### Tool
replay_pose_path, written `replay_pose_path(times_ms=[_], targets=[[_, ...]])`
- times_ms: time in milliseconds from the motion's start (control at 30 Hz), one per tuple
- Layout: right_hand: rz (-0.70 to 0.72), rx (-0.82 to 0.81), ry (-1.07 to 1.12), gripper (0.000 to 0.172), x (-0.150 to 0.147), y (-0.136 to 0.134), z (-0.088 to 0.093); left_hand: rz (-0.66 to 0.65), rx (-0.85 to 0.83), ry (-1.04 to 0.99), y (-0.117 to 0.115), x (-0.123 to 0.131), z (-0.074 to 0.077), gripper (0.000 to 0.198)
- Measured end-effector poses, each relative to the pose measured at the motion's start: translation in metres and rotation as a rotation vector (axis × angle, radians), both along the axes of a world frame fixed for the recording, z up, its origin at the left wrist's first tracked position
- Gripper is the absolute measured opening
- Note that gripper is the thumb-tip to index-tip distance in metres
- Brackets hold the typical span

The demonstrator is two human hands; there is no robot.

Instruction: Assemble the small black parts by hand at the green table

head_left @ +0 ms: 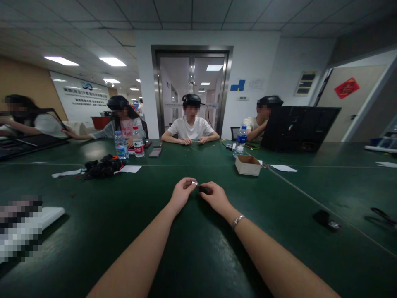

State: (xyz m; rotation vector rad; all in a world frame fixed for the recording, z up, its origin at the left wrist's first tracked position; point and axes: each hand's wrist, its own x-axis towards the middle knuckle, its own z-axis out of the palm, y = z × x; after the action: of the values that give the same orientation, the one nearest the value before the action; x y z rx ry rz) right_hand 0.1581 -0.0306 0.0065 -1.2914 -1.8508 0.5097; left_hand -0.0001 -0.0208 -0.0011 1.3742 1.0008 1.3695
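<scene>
My left hand [182, 193] and my right hand [215, 196] meet over the dark green table [192, 248], fingers pinched toward each other. A small shiny metal piece [194, 183] sits at the fingertips of my left hand. My right hand's curled fingers close on a small dark part [205, 190] that I cannot name. A silver bracelet [238, 220] circles my right wrist.
A small cardboard box [247, 165] stands beyond my hands, with water bottles [121, 145] and a black bundle [102, 167] at left. Several people sit across the table; one is behind an open laptop [297, 128]. A small black object [325, 218] lies at right.
</scene>
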Motion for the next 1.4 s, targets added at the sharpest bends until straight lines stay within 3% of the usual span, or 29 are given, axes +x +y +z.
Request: replay_pose_path(times_ms=[400,800,1400], targets=[[0.02,0.126,0.008,0.021,0.005,-0.003,0.001,-0.016,0.025,0.08,-0.001,0.003,0.001,0.016],[0.08,0.192,0.035,0.022,0.003,0.0,-0.003,0.0,-0.068,0.002,-0.005,0.004,0.006,0.018],[0.114,0.378,0.036,0.024,-0.002,-0.012,0.009,0.101,-0.068,0.162,-0.004,0.004,0.011,0.043]])
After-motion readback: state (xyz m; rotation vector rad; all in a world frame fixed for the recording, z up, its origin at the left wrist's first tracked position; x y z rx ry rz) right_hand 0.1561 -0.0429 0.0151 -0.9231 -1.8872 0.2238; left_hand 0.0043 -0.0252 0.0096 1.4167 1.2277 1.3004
